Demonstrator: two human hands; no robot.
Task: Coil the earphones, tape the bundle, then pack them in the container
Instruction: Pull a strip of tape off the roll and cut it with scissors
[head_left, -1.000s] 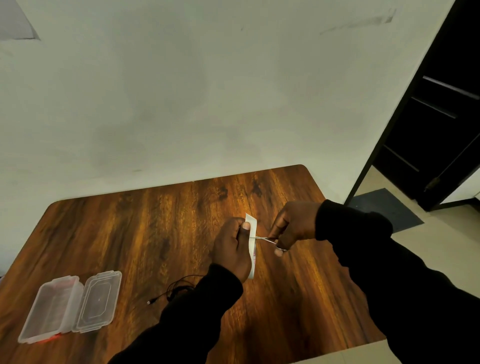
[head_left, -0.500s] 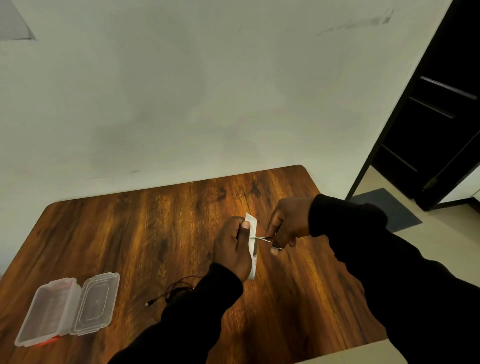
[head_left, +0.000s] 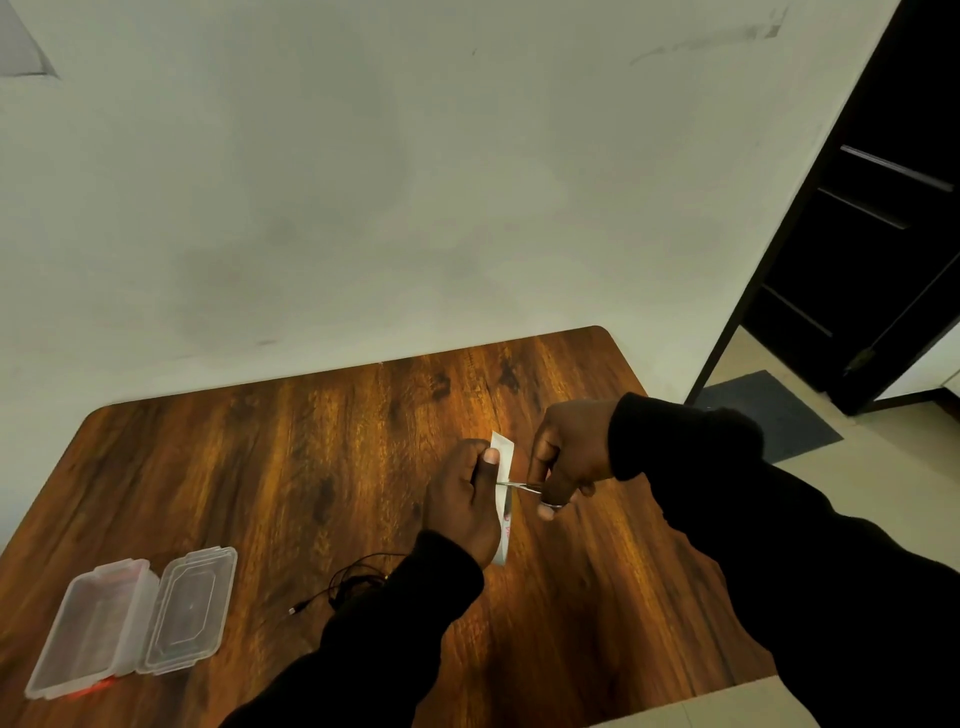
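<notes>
Here, scissors bite the tape above mid-table.

At frame centre, the left hand holds a white tape strip upright; the right hand applies scissors across it. Earphones and the open container lie on the tabletop, lower left.

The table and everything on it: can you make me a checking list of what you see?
Surface: wooden table, mostly bare.
Job's things: clear container lies open near the left edge, lid hinged flat beside it; tape strip held upright above the table; small scissors closing across it.
Clutter: nothing seen.
Hands: left hand pinches the tape; right hand works the scissors.
Cables: black earphones lie loose on the table, partly hidden by the left sleeve, not taped.
Surroundings: pale wall behind; dark doorway and floor mat to the right.
</notes>
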